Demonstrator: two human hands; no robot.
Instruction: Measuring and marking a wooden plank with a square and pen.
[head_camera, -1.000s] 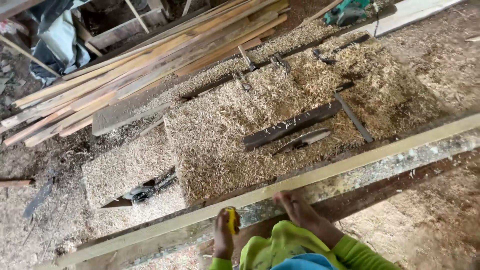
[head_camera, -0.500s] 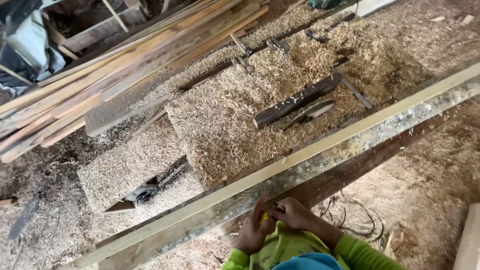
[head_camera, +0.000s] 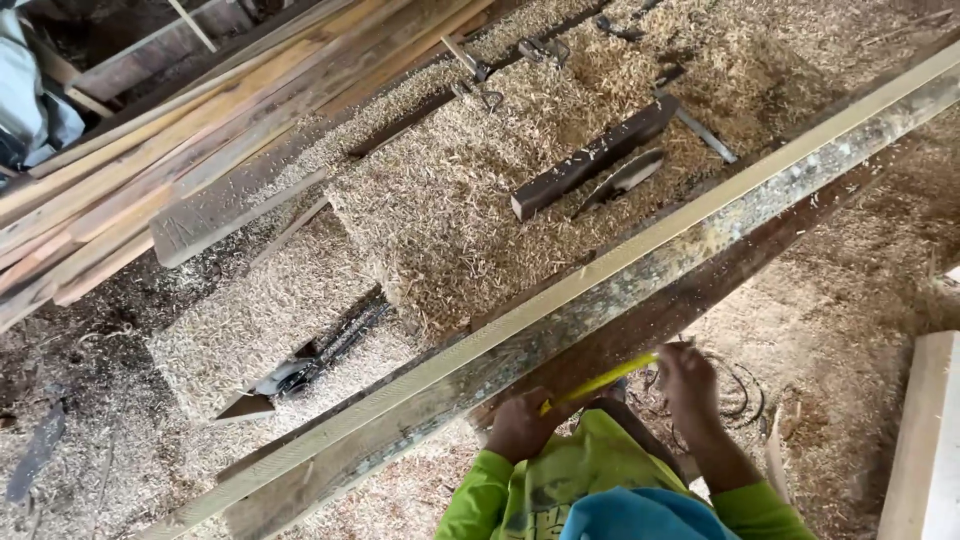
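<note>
Yellow tape (head_camera: 600, 381) is stretched between your left hand (head_camera: 520, 428), gripping the case end, and your right hand (head_camera: 688, 372), pinching the free end, just below the long plank (head_camera: 640, 262); keep it taut and parallel to the edge.

The person wears a lime-green long-sleeved shirt (head_camera: 545, 490) with blue cloth (head_camera: 625, 515) below.
</note>
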